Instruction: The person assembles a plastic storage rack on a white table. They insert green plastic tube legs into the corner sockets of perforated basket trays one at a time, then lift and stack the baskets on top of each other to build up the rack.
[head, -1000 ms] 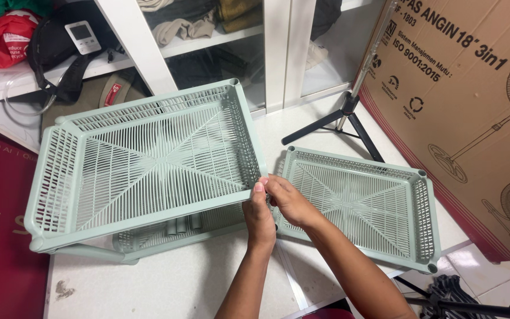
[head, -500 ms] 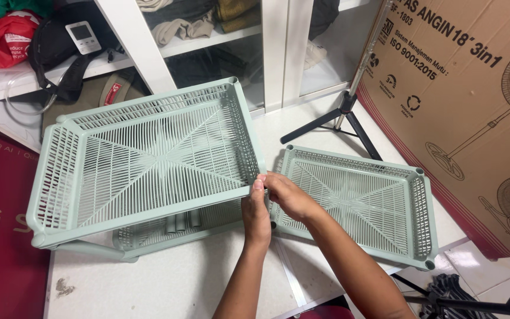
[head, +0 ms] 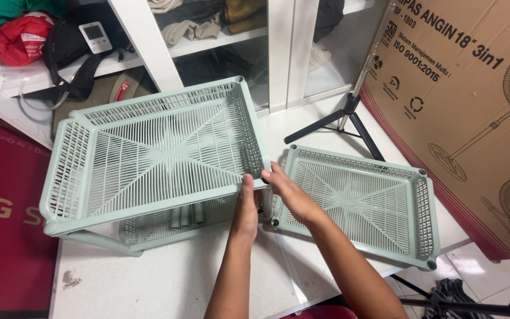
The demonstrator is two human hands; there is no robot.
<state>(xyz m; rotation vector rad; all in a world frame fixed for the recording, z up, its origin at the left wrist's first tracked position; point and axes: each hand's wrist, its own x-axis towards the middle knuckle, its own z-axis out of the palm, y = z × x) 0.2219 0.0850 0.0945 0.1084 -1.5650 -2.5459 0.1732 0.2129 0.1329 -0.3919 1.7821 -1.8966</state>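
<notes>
A tall cardboard box printed with fan drawings filled the right side of the frame, and a red panel ran down the left edge. Between them lay the white floor surface, with white shelving across the top holding bags and folded cloth.

At centre left stood the upper tray, a pale green slatted rack shelf, raised on posts above a lower tray of the same kind, with a few loose tubes visible through the gap beneath it. A third matching tray lay flat at centre right, just beside the stack. A black tripod stood behind it.

Both hands met at the upper tray's near right corner. The left hand was curled around the corner from below, thumb up along the rim. The right hand pinched the same corner from the side, fingers closed on the rim edge; whether any small part sat between the fingertips could not be told.

Judging from this, the corner was being seated on its post. Doing that well would mean keeping the tray level, lining the corner socket straight over the post, and pressing down evenly rather than twisting, so the other corners were not levered loose.
</notes>
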